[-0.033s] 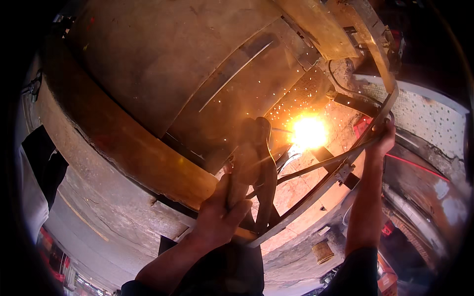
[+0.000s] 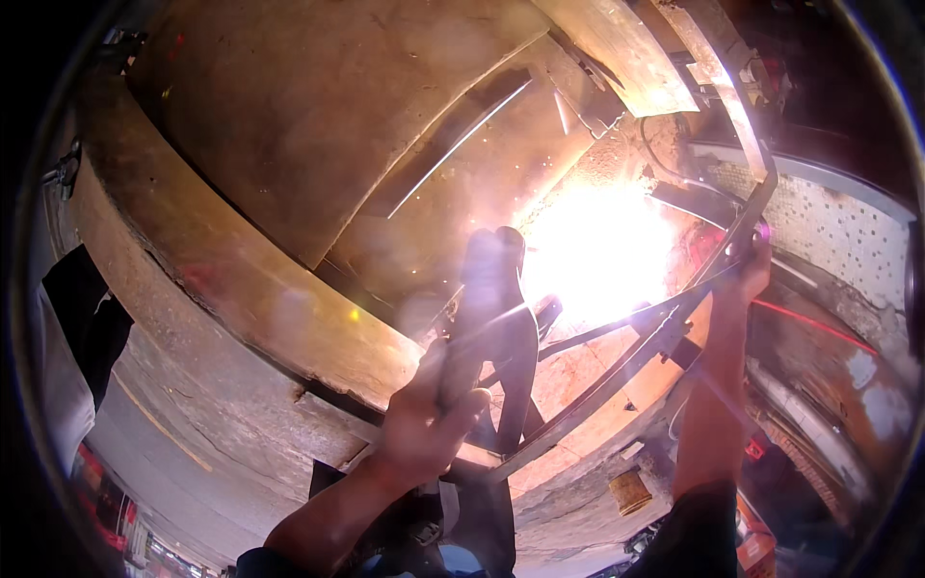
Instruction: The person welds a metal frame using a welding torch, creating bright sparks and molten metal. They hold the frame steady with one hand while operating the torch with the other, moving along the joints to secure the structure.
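My left hand [image 2: 419, 429] is closed on a dark, elongated, rounded piece [image 2: 477, 308] that I cannot name, standing beside a curved loop [image 2: 515, 376] at lower centre. Just right of that piece, a white welding glare [image 2: 593, 250] hides whatever is burning and the metal around it. My right hand [image 2: 747, 270] is closed around a flat metal bar [image 2: 756, 207] at the right, where it meets other bars of a bent frame [image 2: 631, 361]. Below the glare lies a pale, cracked surface [image 2: 588, 380].
Large brownish steel plates [image 2: 289, 116] fill the upper left, with a long curved band [image 2: 241, 279] along them. At right are a perforated white panel [image 2: 829, 222], a red line [image 2: 814, 323] and a pale tube [image 2: 809, 424]. A small cylinder [image 2: 628, 491] lies below.
The glare has grown much larger and whiter, washing out most of the sparks and lighting the plates and bars. Both my hands stay in about the same places.
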Available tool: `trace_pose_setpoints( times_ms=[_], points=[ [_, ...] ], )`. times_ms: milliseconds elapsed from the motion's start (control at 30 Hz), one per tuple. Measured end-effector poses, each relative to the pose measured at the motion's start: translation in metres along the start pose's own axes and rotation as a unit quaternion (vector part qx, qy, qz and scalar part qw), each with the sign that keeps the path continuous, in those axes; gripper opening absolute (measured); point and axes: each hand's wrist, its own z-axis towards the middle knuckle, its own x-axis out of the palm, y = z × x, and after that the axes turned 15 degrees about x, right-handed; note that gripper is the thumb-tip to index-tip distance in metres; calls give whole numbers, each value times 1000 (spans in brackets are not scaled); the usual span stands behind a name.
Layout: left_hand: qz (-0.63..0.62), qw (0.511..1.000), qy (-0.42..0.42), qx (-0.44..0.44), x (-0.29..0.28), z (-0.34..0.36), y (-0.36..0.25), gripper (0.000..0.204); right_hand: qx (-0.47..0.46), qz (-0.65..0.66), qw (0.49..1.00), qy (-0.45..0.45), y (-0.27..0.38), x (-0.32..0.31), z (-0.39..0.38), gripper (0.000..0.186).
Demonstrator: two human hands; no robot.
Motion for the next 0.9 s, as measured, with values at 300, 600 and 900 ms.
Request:
trace_pose_setpoints(
  times_ms=[300,600,900],
  points=[
    [27,997,-63,-20,7,2,-17,55,-8,15,999,32,5,-14,12,34],
    [127,991,-34,7,6,-1,-8,60,-9,4,1000,14,8,-10,6,36],
    [120,992,-36,-6,6,0,-10,60,-17,-5,1000,8,10,-6,1,34]
  ],
)
